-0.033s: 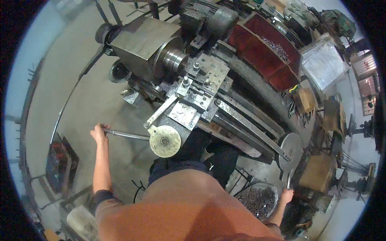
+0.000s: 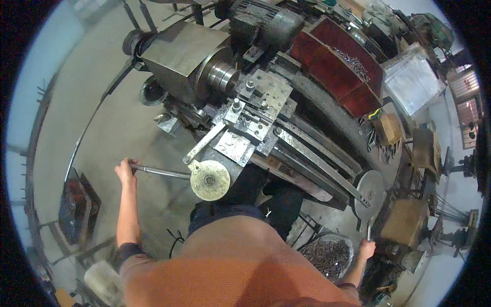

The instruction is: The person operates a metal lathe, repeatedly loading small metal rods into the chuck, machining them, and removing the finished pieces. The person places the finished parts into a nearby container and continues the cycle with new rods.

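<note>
My left hand (image 2: pixel 126 170) is closed round the end of a long metal lever (image 2: pixel 162 172), which runs to a round, pale yellow disc (image 2: pixel 209 180) at the front of a small lathe. Far to the right, my right hand (image 2: pixel 366 249) grips a shorter handle (image 2: pixel 369 230) below a grey metal disc (image 2: pixel 369 194). A long flat bar (image 2: pixel 322 166) links that disc to the slide. Between my arms lies the tool slide (image 2: pixel 250 120) with its bolts and clamped blocks. Facing it is the shiny spindle nose (image 2: pixel 223 77) of the grey headstock (image 2: pixel 179 51).
Behind the lathe bed stands a dark red metal tray (image 2: pixel 332 61) with small metal pieces in it. An electric motor (image 2: pixel 273 25) sits at the back. By my right forearm is a tub (image 2: pixel 327 253) full of small dark parts. Wrenches (image 2: pixel 372 137) lie beside a wooden block (image 2: pixel 387 128).
Hardly anything differs. My right hand and its handle have shifted very slightly to the right; the left hand keeps its place on the lever.
</note>
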{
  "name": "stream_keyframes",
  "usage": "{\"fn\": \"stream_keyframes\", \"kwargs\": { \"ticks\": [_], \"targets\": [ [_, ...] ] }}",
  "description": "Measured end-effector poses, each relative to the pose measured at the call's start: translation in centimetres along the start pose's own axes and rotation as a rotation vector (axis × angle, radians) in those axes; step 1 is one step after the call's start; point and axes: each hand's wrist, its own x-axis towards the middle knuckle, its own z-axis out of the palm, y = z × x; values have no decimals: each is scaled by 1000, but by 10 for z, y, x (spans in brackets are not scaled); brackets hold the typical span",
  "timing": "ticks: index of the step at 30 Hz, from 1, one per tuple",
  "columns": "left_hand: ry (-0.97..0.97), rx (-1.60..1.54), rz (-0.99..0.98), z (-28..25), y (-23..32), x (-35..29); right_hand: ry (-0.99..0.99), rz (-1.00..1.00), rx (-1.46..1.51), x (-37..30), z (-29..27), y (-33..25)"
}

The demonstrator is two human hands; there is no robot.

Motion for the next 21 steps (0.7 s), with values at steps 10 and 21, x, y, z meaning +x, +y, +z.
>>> {"fn": "stream_keyframes", "kwargs": {
  "ticks": [10,21],
  "targets": [
    [-413,1248,420,56,-6,131,193,13,-338,92,32,3],
    [-743,1589,817,168,-120,153,51,72,319,-41,18,-61]
  ]
}}
